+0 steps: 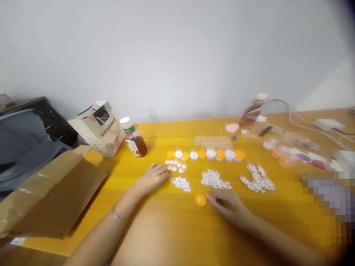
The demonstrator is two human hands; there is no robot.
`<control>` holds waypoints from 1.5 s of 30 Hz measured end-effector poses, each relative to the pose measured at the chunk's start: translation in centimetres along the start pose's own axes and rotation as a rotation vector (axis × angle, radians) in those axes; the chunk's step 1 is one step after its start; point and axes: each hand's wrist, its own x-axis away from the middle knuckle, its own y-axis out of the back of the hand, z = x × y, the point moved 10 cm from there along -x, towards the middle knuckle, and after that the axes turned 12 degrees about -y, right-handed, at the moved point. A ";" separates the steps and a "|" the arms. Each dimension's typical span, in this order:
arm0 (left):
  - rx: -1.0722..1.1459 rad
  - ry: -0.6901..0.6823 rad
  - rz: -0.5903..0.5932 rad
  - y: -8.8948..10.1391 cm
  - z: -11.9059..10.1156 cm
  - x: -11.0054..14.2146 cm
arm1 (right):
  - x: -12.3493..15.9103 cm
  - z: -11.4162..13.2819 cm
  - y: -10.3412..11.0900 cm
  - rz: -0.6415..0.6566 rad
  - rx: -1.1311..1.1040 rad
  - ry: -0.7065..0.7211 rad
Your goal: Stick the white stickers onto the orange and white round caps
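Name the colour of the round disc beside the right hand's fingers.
Orange, with a small pale centre; the head view shows it.

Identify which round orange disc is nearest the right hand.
The lone round orange disc beside the right hand; the other orange discs lie farther back in a row.

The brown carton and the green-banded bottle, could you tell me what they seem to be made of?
The brown carton looks like mostly matt cardboard: plain brown, stiff panels. The green-banded bottle looks glossy, either clear plastic or glass; dark liquid shows through its wall.
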 end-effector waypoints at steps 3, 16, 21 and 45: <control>0.054 0.058 -0.046 0.2 0.7 0.0 | -0.4 0.4 -0.4 0.012 -0.011 -0.020; 1.498 0.695 -0.572 -2.1 -3.9 -2.1 | -0.7 0.2 0.0 -0.013 -0.346 -0.236; 1.453 0.677 -0.552 -2.6 -5.0 -3.0 | -0.5 -0.9 -0.4 0.007 -0.464 -0.327; 0.749 0.262 -0.520 1.4 -6.1 -3.6 | -0.4 -2.6 -2.0 0.175 -0.599 -0.510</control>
